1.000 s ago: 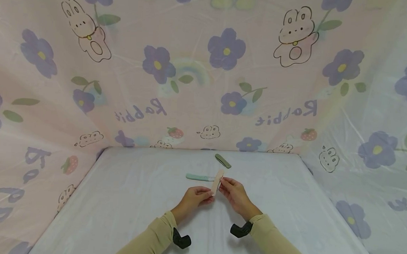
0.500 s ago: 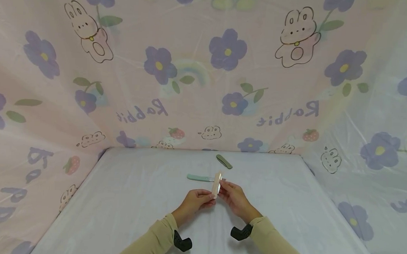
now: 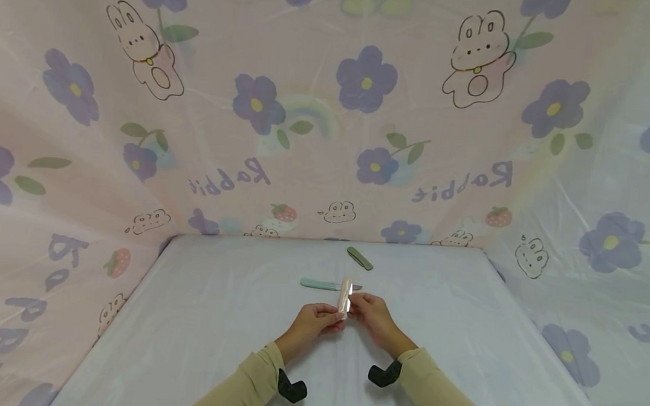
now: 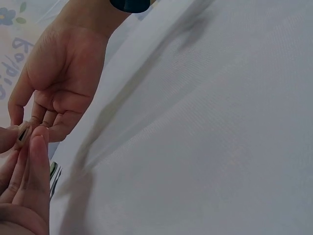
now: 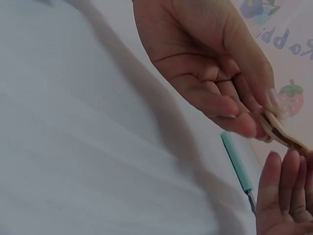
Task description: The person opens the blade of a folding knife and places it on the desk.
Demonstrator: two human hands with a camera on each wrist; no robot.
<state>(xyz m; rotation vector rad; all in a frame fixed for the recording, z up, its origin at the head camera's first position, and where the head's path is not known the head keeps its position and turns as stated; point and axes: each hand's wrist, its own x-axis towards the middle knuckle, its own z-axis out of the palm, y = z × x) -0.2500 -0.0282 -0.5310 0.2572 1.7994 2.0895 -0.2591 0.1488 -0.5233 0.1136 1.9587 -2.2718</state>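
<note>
A slim beige folding knife (image 3: 345, 295) stands nearly upright between both hands, above the table. My left hand (image 3: 310, 326) pinches its lower end between thumb and fingers. From the other side, my right hand (image 3: 375, 317) holds its edge with the fingertips, close to the left fingers. A bright strip shows along that edge in the head view. In the right wrist view, a dark slot runs along the beige handle (image 5: 279, 132). Just behind lies a turquoise-handled knife (image 3: 319, 284), its blade pointing right and partly covered by the beige one.
An olive green folded knife (image 3: 359, 258) lies slanted near the back of the white-covered table (image 3: 216, 319). Pinkish curtains (image 3: 306, 135) printed with flowers and rabbits rise at the back and both sides.
The beige knife has turned more upright, and its bright edge shows more. My right fingers have slid lower along it. More of the turquoise knife's blade is visible.
</note>
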